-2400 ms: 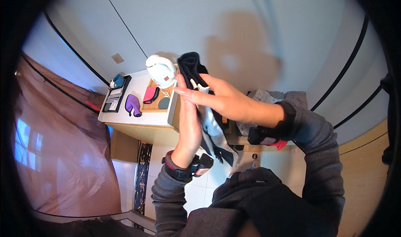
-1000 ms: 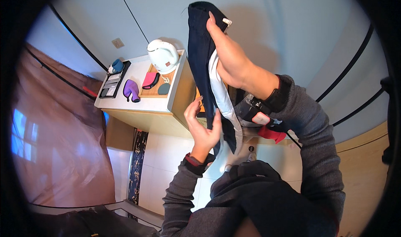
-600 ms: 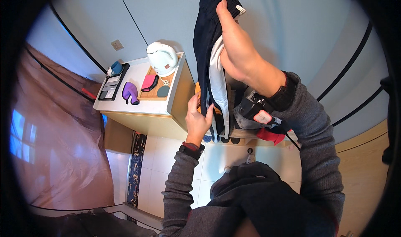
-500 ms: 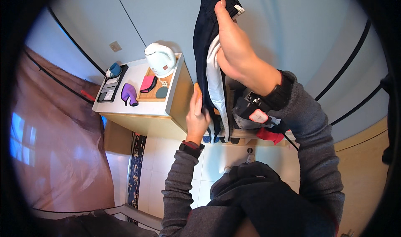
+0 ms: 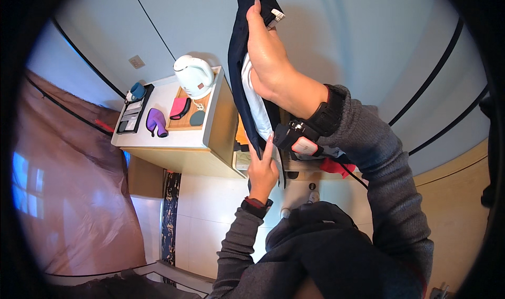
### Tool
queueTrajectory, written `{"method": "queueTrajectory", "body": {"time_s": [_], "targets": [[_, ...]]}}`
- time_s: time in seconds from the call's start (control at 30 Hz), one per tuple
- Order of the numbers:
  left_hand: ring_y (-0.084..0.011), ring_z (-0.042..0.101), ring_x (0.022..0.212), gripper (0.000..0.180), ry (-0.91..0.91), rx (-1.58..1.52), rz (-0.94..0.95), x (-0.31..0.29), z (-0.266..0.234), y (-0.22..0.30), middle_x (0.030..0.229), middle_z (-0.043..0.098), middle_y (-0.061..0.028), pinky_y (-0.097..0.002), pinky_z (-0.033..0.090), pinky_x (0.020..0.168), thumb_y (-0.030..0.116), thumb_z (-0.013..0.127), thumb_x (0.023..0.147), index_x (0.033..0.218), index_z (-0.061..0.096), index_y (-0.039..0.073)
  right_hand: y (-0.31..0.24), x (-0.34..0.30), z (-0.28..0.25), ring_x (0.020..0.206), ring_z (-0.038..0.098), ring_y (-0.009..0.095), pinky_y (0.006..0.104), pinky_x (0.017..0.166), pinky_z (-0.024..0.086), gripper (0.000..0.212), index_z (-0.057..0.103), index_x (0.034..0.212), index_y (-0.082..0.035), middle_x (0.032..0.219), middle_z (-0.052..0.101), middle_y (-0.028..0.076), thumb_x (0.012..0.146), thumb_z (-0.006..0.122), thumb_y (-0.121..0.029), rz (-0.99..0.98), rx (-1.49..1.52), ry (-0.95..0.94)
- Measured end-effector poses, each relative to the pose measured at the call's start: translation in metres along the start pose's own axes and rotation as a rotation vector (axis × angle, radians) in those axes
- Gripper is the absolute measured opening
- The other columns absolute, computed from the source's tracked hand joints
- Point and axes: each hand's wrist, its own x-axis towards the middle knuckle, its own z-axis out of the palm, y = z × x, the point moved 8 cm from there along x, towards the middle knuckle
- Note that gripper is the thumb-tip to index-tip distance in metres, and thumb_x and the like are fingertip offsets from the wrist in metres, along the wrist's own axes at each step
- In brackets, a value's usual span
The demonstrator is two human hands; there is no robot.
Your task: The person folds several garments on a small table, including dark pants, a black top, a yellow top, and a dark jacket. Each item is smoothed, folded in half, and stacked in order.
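A pair of dark navy trousers with a white side panel [image 5: 238, 62] hangs lengthwise in front of me, its gathered waistband and white tag at the top. My right hand [image 5: 268, 62] is closed on the trousers just below the waistband, thumb pointing up along the fabric. Lower down, my left hand [image 5: 263, 173] has the navy and white cloth between its thumb and fingers. The palm side of the left hand is hidden. A black device with a pale, red-edged label [image 5: 305, 146] is strapped at my right wrist.
At the left stands a cabinet [image 5: 173, 139] bearing a white kettle [image 5: 193, 78], a wooden tray, a purple cloth item [image 5: 156, 122], a pink-and-black pouch [image 5: 180, 108] and a black organizer. A low shelf with a red item [image 5: 336, 167] lies beyond my hands. A brown curtain [image 5: 79, 183] hangs far left.
The trousers and my right hand have shifted left and slightly down. My left hand has moved lower and to the right, from beside the cloth onto its lower part.
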Motion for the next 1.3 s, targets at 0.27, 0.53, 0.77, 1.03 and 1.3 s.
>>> {"method": "queueTrajectory", "body": {"time_s": [0.27,0.53,0.77,1.03,1.3], "targets": [[-0.049,0.05,0.111,0.062,0.33,0.006,-0.194,-0.022,0.032,-0.032,0.135,0.037,-0.031,-0.0501,0.048,0.084,0.025,0.08,0.073,0.11,0.039,-0.002,-0.028,0.003,0.004,0.119,0.047,0.019,0.0299,0.103,0.037,0.052,0.043,0.133,0.004,0.131,0.051,0.011,0.104,0.039,-0.039,-0.155,0.153,0.068],[-0.0415,0.061,0.083,0.032,0.05,0.051,-0.363,-0.033,0.116,-0.071,0.087,0.061,-0.019,-0.047,0.049,0.071,0.015,0.07,0.079,0.096,0.047,0.002,-0.057,0.017,-0.013,0.105,0.045,0.012,0.0233,0.092,0.038,0.061,0.042,0.133,0.006,0.116,0.051,0.005,0.102,0.042,-0.047,-0.073,0.297,0.093],[-0.0378,0.064,0.079,0.03,0.285,-0.398,-0.409,-0.062,0.096,-0.107,0.091,0.061,-0.0236,-0.0435,0.05,0.074,0.01,0.07,0.079,0.101,0.055,-0.005,-0.118,0.032,-0.104,0.093,0.059,0.024,0.0398,0.088,0.049,0.043,0.061,0.108,-0.008,0.1,0.064,0.008,0.101,0.043,-0.046,-0.122,0.265,0.06],[-0.0416,0.056,0.086,0.025,-0.579,-0.124,-0.367,-0.078,0.188,-0.108,0.086,0.059,-0.0179,-0.0466,0.044,0.074,0.008,0.07,0.072,0.088,0.052,0.007,-0.149,0.021,-0.251,0.117,0.052,0.028,0.0446,0.104,0.039,0.048,0.046,0.128,0.002,0.126,0.053,0.016,0.102,0.044,-0.039,-0.116,0.148,0.388],[-0.045,0.061,0.081,0.019,-0.697,0.174,-0.317,-0.054,0.148,-0.159,0.081,0.063,-0.02,-0.0516,0.047,0.067,0.002,0.054,0.077,0.095,0.047,0.007,-0.114,-0.042,-0.497,0.106,0.061,0.029,0.0455,0.1,0.046,0.035,0.06,0.114,-0.001,0.114,0.065,0.014,0.102,0.047,-0.031,0.037,0.197,0.852]]}}
